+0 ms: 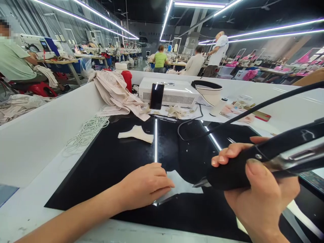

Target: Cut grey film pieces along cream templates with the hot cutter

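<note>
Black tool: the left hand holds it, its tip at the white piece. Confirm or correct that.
Wrong hand: the head view shows the black tool in the right hand; its tip is at the white piece, as stated.

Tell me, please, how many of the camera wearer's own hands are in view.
2: the left hand rests on a white piece on the black surface; the right hand, farther right, grips a black tool. Some fingers are partly hidden.
</note>
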A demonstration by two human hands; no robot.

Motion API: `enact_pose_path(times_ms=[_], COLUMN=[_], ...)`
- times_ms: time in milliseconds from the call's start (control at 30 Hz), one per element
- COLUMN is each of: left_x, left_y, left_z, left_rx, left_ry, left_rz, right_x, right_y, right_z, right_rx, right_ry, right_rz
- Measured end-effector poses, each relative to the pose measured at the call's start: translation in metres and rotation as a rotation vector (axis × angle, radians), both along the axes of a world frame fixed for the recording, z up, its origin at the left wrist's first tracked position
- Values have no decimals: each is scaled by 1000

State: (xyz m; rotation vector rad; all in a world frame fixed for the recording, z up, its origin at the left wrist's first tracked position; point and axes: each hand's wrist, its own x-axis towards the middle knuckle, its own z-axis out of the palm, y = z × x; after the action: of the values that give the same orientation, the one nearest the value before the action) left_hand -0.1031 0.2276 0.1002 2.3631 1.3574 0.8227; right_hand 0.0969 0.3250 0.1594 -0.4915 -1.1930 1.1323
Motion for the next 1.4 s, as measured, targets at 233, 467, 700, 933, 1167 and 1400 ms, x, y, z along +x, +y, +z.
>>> enact_pose_path(times_ms=[233,467,700,933,1167,1400], left_x=[-2,-1,-1,2,2,3], left_y=[3,2,2,-1,-1,-1], left_z=[-3,-6,-5,1,2,0], left_rx=[-35,-57,-45,-132,-180,-194], left_ry=[-18,-11,-5,29,46,43], left_rz=[-32,-40,-45,-69,-70,-77], right_x=[-13,-14,-13,-14,-15,-13], right_y=[-20,-23,-17,-9,-24,-26], right_z=[-7,-12,-12,-8,-11,-14], right_rx=[64,68,95,41,58,44], right_ry=[-22,-17,-55,-5,-9,-38], right_rz=[185,236,190,103,225,219])
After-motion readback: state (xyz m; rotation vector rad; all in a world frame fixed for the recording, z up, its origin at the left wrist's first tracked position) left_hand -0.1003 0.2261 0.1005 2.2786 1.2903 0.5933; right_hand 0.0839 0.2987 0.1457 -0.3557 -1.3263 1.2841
